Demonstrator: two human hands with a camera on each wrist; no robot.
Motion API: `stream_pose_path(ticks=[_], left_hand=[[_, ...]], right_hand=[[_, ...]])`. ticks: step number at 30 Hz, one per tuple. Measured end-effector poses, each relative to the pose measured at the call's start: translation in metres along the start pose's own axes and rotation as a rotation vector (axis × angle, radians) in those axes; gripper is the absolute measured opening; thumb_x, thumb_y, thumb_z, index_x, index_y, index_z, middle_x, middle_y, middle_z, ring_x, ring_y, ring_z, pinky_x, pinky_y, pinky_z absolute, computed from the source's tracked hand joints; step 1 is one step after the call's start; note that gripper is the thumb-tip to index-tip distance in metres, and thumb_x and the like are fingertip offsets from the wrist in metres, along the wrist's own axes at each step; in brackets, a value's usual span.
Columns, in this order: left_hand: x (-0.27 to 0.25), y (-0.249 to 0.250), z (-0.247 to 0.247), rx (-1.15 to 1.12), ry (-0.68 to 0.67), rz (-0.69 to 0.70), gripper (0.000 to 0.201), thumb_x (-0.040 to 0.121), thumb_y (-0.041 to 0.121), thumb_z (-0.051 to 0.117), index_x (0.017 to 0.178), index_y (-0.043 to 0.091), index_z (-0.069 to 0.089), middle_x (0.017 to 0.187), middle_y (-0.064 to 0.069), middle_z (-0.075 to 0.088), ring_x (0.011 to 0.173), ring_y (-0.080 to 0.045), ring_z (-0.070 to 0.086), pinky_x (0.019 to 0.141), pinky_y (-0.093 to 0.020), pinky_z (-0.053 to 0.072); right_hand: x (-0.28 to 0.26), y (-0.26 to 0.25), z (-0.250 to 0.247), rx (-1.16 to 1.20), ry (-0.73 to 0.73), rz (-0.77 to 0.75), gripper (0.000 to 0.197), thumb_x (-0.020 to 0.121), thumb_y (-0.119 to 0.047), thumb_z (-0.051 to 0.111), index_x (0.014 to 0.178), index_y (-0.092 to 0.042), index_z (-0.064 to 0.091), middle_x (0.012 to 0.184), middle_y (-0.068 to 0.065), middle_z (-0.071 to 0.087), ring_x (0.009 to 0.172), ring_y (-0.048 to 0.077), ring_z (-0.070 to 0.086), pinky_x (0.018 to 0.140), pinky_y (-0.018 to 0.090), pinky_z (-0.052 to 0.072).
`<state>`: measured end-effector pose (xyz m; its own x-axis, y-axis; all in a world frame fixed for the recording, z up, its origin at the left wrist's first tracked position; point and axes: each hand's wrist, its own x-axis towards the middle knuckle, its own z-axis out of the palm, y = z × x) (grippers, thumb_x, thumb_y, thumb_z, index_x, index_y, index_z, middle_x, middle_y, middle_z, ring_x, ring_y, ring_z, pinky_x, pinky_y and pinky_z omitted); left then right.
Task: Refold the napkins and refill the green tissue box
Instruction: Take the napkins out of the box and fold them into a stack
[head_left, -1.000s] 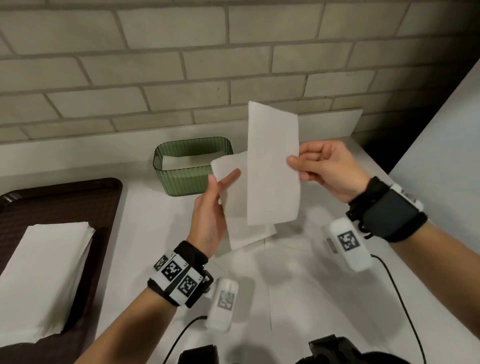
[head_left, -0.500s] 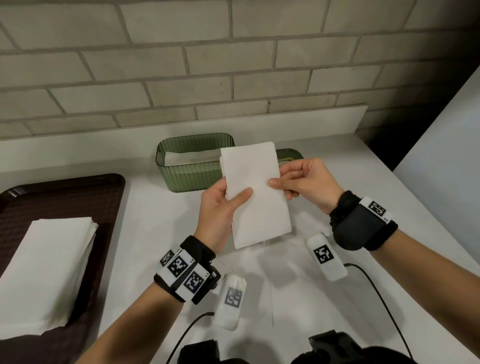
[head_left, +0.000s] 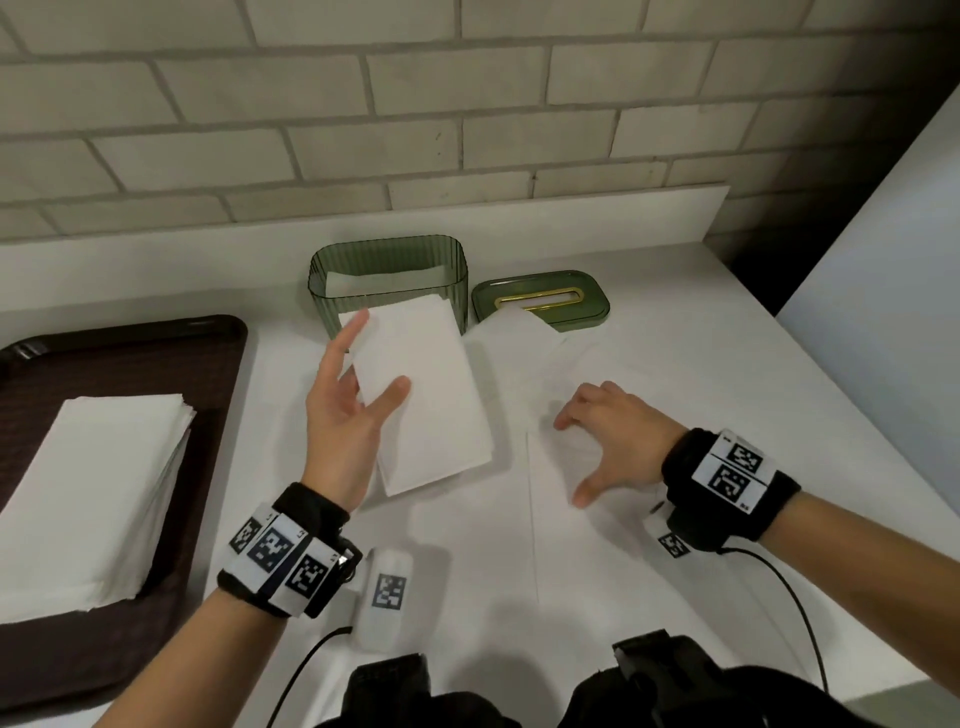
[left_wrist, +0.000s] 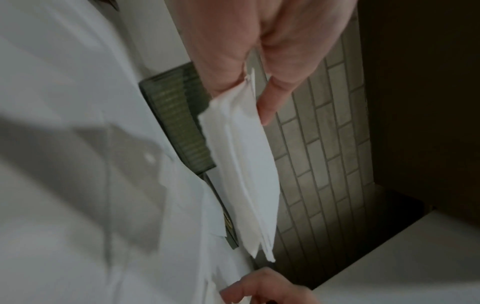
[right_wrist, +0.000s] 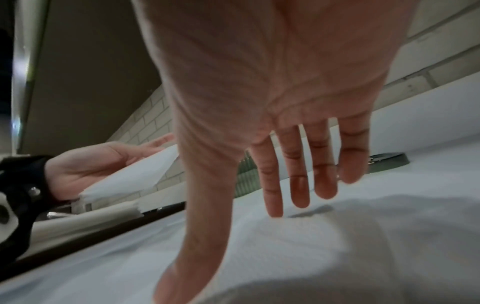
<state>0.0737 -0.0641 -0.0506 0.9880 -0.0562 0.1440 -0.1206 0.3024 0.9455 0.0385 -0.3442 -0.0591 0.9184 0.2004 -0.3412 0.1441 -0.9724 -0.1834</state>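
One folded napkin (head_left: 426, 400) pinched in left hand (head_left: 343, 431), just before green tissue box (head_left: 387, 283); right hand (head_left: 608, 441) released, fingers spread over unfolded napkin (head_left: 550, 364) right of it.

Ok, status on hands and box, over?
Left hand holds folded napkin. Right hand open over flat napkin. Green tissue box open, lid aside.

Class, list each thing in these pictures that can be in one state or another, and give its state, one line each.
green tissue box: open, lid off, partly filled with napkins.
lid: off, flat on the table beside the box.
folded napkin: folded, held by the left hand.
right hand: open, holds nothing, over unfolded napkins.
napkin stack: lying on the brown tray.
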Motion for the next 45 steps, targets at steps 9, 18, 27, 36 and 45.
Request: stream_pose_path(ticks=[9,18,27,36,45], left_hand=[[-0.02,0.002,-0.003,0.136,-0.024,0.024,0.044,0.084,-0.011,0.065,0.124,0.008,0.064,0.125,0.004,0.066,0.12,-0.003,0.058,0.091,-0.012,0.047],[-0.013,0.015,0.02,0.118,-0.07,0.081,0.056,0.079,-0.013,0.069,0.127,0.014,0.061,0.129,-0.002,0.064,0.121,-0.016,0.059,0.098,-0.035,0.05],[-0.01,0.052,0.053,-0.039,-0.141,0.02,0.039,0.096,0.033,0.049,0.112,0.004,0.069,0.108,-0.019,0.071,0.096,-0.026,0.069,0.08,-0.035,0.056],[0.002,0.041,0.04,0.109,-0.16,0.209,0.055,0.083,-0.009,0.069,0.129,0.016,0.055,0.114,-0.008,0.07,0.103,-0.03,0.066,0.081,-0.041,0.055],[0.035,0.034,-0.006,0.295,-0.267,-0.329,0.076,0.069,0.02,0.085,0.131,0.028,0.041,0.109,-0.009,0.072,0.097,-0.026,0.071,0.086,-0.047,0.057]], right_hand=[[-0.002,-0.014,-0.014,0.023,0.009,0.002,0.043,0.063,-0.047,0.083,0.093,-0.028,0.059,0.083,-0.015,0.051,0.089,0.017,0.049,0.075,0.028,0.039],[-0.042,-0.066,-0.132,0.502,0.099,-0.417,0.013,0.075,-0.022,0.082,0.078,-0.012,0.075,0.074,-0.006,0.071,0.069,0.013,0.06,0.073,0.024,0.047],[0.009,-0.091,-0.154,0.539,0.349,-0.419,0.015,0.07,-0.024,0.086,0.066,-0.023,0.072,0.066,-0.007,0.069,0.059,0.003,0.056,0.064,0.019,0.044],[0.034,-0.091,-0.143,0.315,0.509,-0.426,0.037,0.07,-0.041,0.083,0.096,-0.03,0.059,0.095,-0.009,0.057,0.088,0.008,0.05,0.078,0.022,0.041],[0.086,-0.077,-0.128,0.509,0.32,-0.346,0.006,0.09,-0.022,0.067,0.094,-0.022,0.063,0.088,-0.008,0.066,0.08,0.009,0.06,0.068,0.018,0.042]])
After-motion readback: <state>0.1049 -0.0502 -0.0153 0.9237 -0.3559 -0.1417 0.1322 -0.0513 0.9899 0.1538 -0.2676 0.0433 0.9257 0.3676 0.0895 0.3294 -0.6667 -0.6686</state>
